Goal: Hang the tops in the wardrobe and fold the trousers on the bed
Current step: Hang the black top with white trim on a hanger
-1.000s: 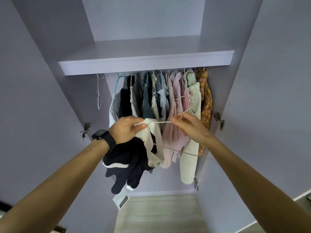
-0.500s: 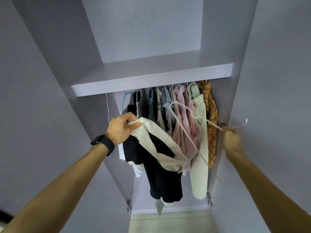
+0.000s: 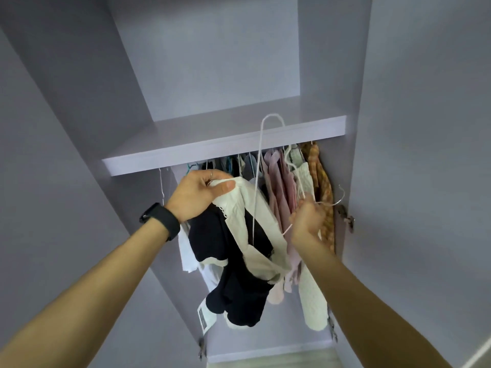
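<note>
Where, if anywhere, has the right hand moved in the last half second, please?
Yes: right hand moved left, from the door hinge toward the black-and-cream top.

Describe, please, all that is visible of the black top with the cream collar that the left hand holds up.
The black top with a cream collar looks like soft knit, with cream trim and a small scalloped edge at the collar. It hangs limp and bunched in front of the wardrobe's clothes, not yet hung. The left hand grips its collar. A white label dangles at its lower end. A thin white wire hanger, held by the right hand, crosses its cream part.
</note>
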`<state>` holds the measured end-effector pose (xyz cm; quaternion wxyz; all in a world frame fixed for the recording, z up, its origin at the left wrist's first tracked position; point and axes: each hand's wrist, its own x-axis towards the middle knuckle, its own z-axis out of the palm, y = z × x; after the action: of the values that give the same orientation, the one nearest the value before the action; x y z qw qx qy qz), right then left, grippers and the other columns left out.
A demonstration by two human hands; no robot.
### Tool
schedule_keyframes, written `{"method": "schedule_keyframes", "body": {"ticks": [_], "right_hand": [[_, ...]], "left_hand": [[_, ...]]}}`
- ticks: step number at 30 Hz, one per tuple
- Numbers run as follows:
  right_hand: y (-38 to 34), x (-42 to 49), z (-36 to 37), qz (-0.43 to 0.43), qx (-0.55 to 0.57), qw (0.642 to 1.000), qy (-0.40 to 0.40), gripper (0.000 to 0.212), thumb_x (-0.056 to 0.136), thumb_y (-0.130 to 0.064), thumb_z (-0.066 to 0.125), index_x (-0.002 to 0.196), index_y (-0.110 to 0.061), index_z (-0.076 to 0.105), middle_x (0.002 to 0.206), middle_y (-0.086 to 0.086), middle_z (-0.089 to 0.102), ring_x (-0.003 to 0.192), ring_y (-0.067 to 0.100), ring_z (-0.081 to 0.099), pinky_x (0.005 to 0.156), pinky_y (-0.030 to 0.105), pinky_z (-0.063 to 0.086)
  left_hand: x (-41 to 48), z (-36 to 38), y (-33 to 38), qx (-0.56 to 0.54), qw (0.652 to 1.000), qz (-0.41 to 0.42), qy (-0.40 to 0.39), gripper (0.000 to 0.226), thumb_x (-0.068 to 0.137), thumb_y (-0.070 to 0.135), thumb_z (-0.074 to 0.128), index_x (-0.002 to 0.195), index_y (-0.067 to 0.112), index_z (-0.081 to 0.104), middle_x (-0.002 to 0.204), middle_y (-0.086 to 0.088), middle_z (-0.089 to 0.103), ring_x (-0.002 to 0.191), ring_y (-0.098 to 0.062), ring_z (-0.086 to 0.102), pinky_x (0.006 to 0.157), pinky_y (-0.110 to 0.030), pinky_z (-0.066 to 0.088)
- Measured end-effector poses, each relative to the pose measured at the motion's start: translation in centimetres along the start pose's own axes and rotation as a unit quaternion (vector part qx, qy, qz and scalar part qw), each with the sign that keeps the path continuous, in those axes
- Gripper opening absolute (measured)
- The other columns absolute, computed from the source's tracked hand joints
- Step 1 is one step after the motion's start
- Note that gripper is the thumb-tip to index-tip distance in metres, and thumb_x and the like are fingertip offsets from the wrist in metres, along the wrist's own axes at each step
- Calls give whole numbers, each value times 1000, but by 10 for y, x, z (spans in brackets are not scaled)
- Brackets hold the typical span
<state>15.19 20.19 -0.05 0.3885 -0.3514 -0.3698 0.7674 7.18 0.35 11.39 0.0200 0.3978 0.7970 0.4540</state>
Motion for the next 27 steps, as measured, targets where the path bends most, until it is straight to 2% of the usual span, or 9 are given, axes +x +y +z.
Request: {"method": "schedule_keyframes", "body": {"ticks": [3,5,7,9,12,15,19,24,27], "right_hand": [[30,-5,-12,-85,-166,981,-54,35,79,-45,47,50,-26,51,50,-7,45,58,20,44,59,35,36],[36,2,-26,-144,-246,955,-84,35,78,-42,45,47,-26,48,46,-7,42,53,13,40,57,34,35],[30,11,-34,-202,-295,924,-134,37,81,-37,46,48,-23,39,45,-7,35,47,7,33,52,30,30],[16,21,-34,-254,-341,892,-155,42,86,-29,50,49,-20,35,43,-5,34,44,8,36,49,29,27],[-4,30,-29,-298,-371,871,-124,48,93,-17,55,49,-15,35,45,-2,40,50,13,40,56,36,31],[-16,31,-25,-338,-380,855,-101,52,95,-15,56,49,-16,33,47,2,42,50,20,40,61,32,31],[-20,30,-27,-355,-411,831,-121,50,94,-17,55,49,-20,33,51,6,47,54,27,45,62,32,37],[-28,25,-34,-393,-449,795,-113,50,95,-18,53,49,-21,34,46,0,46,49,22,47,59,31,38],[-33,24,-37,-394,-503,765,-83,38,97,-25,48,61,-16,54,62,15,61,64,36,54,62,36,43]], "left_hand": [[0,-22,8,-20,999,-8,39,9,93,20,70,99,17,76,100,8,75,89,4,66,84,-8,47],[-3,-40,0,-5,998,-20,59,7,95,19,68,94,20,75,93,9,74,83,3,64,80,-10,47],[-11,-52,-13,20,997,-38,57,9,96,18,66,94,18,74,90,4,71,81,-6,61,82,-22,48],[-20,-54,-28,19,996,-44,76,9,96,17,66,92,20,73,85,9,70,78,-5,59,82,-25,47],[-27,-46,-44,-12,989,-41,145,14,97,16,65,88,26,70,84,21,71,79,5,61,82,-19,44],[-24,-45,-49,-24,979,-45,196,13,96,20,66,88,29,70,85,22,71,80,2,61,81,-21,46],[-18,-45,-52,-5,977,-65,203,9,95,25,67,89,29,71,87,13,71,81,-7,63,80,-25,48],[-14,-37,-56,2,970,-94,223,11,95,25,66,86,30,68,86,12,70,79,-7,61,80,-25,48],[-12,-28,-53,8,966,-103,237,11,95,27,65,86,32,68,86,15,69,80,-1,61,76,-19,45]]}}
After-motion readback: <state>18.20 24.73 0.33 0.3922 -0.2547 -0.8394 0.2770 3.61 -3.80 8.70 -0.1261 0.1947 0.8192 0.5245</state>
